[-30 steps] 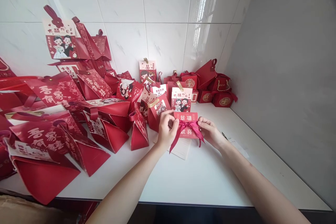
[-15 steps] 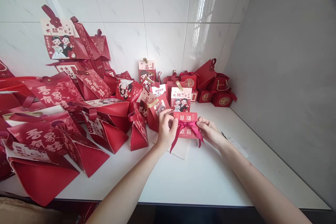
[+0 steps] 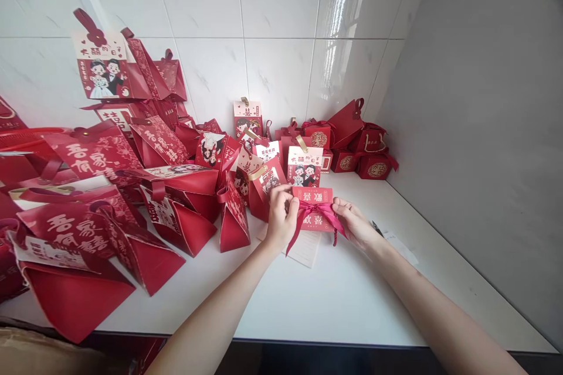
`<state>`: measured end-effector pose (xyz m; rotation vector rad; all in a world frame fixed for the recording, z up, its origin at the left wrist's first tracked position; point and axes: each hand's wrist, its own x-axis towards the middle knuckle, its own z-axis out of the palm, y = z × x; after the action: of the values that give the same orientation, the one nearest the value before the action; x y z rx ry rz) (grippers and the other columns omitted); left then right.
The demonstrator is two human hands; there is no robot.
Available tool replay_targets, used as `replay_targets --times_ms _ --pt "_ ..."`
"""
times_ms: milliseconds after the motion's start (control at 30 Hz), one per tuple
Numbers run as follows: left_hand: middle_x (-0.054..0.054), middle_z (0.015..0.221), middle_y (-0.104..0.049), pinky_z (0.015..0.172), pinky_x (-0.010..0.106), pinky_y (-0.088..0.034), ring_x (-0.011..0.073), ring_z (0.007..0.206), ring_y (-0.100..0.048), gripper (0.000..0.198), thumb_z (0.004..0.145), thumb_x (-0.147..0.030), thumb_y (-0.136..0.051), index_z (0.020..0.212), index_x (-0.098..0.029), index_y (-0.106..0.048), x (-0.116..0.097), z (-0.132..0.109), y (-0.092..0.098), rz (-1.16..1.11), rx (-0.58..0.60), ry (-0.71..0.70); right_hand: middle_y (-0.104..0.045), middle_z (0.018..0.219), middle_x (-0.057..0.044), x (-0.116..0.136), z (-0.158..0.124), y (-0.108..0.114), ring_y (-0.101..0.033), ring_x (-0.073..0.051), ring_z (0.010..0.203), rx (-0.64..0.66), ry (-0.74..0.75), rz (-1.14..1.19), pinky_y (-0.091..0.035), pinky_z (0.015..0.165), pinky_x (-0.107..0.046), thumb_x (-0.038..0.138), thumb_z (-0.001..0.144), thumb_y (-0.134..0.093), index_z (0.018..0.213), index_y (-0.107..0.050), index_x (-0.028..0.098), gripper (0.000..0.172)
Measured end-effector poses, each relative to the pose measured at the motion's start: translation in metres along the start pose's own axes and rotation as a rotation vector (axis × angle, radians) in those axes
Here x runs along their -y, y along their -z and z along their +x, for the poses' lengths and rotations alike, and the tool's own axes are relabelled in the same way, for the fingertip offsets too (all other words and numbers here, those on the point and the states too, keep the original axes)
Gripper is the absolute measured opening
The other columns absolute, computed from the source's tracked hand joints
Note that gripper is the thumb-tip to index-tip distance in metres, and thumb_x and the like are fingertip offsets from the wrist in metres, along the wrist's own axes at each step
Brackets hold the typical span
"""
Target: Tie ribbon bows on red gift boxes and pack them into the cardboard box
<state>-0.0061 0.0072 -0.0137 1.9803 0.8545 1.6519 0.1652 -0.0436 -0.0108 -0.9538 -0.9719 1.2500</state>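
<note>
Head view shows me a small red box (image 3: 311, 221) standing on the white worktop (image 3: 334, 299), directly between my hands. Its long axis runs left to right and its printed face is towards me. My left hand (image 3: 280, 220) pinches one side of its ribbon (image 3: 315, 208), my right hand (image 3: 355, 224) the other. Both hands are equally near.

Likely a home: white wall tiles (image 3: 272, 64) beyond the left hand (image 3: 281, 218), gift bags (image 3: 94, 155) heaped on the bench (image 3: 334, 299) left of it.
</note>
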Motion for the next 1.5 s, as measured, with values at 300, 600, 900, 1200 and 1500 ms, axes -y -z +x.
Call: replay_targets --times_ms 300,600,900,1200,1500 --pt "0.007 0.103 -0.054 0.087 0.035 -0.046 0.0193 0.102 -0.054 0.02 0.088 -0.023 -0.044 0.068 -0.019 -0.043 0.0 0.001 0.003 -0.032 0.001 -0.015 -0.037 0.053 0.005 0.0 0.002 0.003 -0.031 -0.007 0.048 0.003 0.025 -0.056 -0.028 0.046 -0.022 0.052 0.058 -0.078 0.055 -0.038 0.019 0.052" --pt "0.008 0.1 -0.052 0.087 0.036 -0.046 0.0211 0.105 -0.053 0.02 0.085 -0.026 -0.05 0.068 -0.02 -0.041 0.0 0.001 0.005 0.004 0.033 -0.077 -0.039 0.054 0.004 0.005 -0.001 0.002 -0.03 -0.008 0.05 0.003 0.099 -0.148 -0.023 0.048 -0.023 0.057 0.061 -0.075 0.056 -0.042 0.018 0.051" --pt "0.007 0.099 -0.053 0.083 0.034 -0.046 0.0207 0.105 -0.054 0.02 0.086 -0.022 -0.049 0.068 -0.02 -0.039 0.001 0.001 0.002 -0.009 0.02 -0.045 -0.039 0.056 0.004 0.008 -0.003 0.0 -0.033 -0.009 0.051 0.03 0.093 -0.123 -0.028 0.05 -0.023 0.051 0.065 -0.072 0.057 -0.042 0.019 0.045" --pt "0.009 0.11 -0.053 0.086 0.034 -0.045 0.0186 0.104 -0.054 0.009 0.087 -0.024 -0.046 0.087 -0.021 -0.038 0.005 -0.001 -0.001 -0.11 -0.02 0.036 -0.055 0.073 0.001 0.011 -0.004 -0.001 -0.051 -0.015 0.07 0.055 0.154 -0.27 -0.04 0.063 -0.026 0.037 0.06 -0.081 0.066 -0.049 0.019 0.037" --pt "0.009 0.11 -0.052 0.088 0.035 -0.044 0.0199 0.105 -0.052 0.011 0.086 -0.028 -0.046 0.093 -0.021 -0.041 0.005 -0.001 -0.001 -0.161 0.001 0.082 -0.048 0.071 0.003 0.015 -0.005 0.006 -0.047 -0.013 0.069 0.163 0.124 -0.255 -0.038 0.06 -0.024 0.027 0.059 -0.08 0.07 -0.048 0.02 0.034"
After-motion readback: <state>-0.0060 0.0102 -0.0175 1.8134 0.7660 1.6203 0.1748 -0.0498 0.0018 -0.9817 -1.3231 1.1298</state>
